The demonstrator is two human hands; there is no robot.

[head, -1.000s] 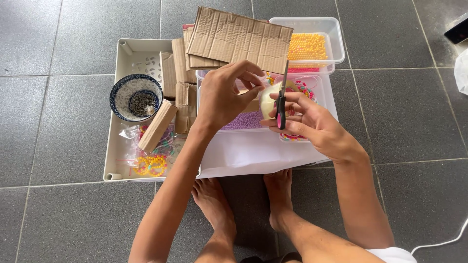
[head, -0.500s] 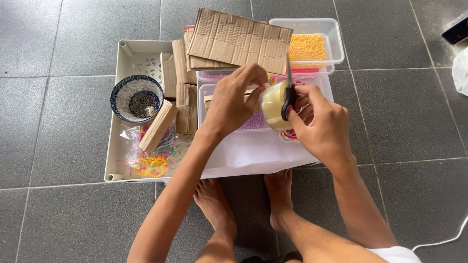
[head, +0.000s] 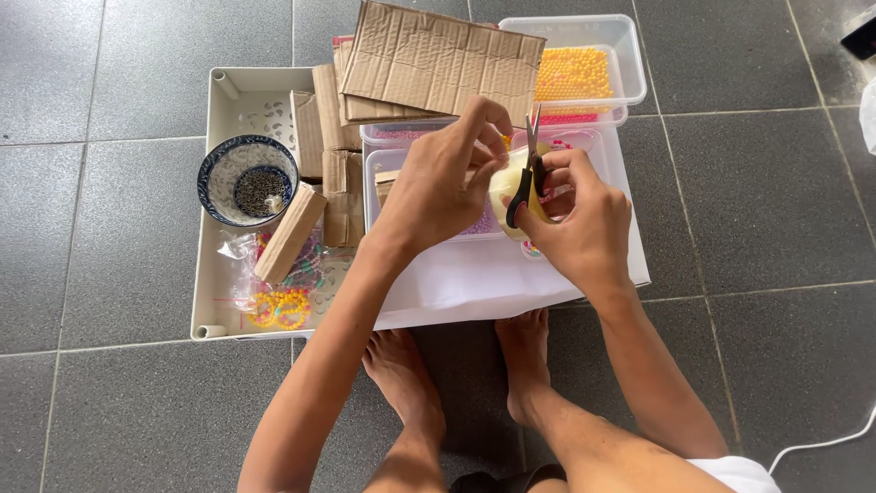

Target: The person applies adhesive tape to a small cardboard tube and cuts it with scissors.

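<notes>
Head view: your left hand (head: pixel 438 187) is curled with fingertips pinched on a pale yellow roll of tape (head: pixel 507 187), held above the clear bead boxes. Your right hand (head: pixel 584 219) is closed around the black-and-yellow handles of small scissors (head: pixel 527 173), blades pointing up and away from you, right against the roll; I cannot tell whether the blades are parted. Both hands touch at the roll, over the centre of a white sheet (head: pixel 474 283) lying on the grey tile floor (head: pixel 109 411).

Under the hands sits a clear box of pink beads (head: pixel 392 173); behind it, a clear tub of yellow beads (head: pixel 584 68) stacked on another tub. A corrugated cardboard piece (head: pixel 438 59) lies across the tops, with more cardboard strips (head: pixel 333 137) stacked to the left. A white plastic tray (head: pixel 228 100) holds a blue-rimmed bowl (head: pixel 219 169) of dark small bits, a cardboard block (head: pixel 290 233) leaning beside it, and plastic bags of coloured bead rings (head: pixel 278 306). Your bare feet (head: pixel 465 374) rest just below the sheet. A white cable (head: pixel 821 438) shows at the lower right.
</notes>
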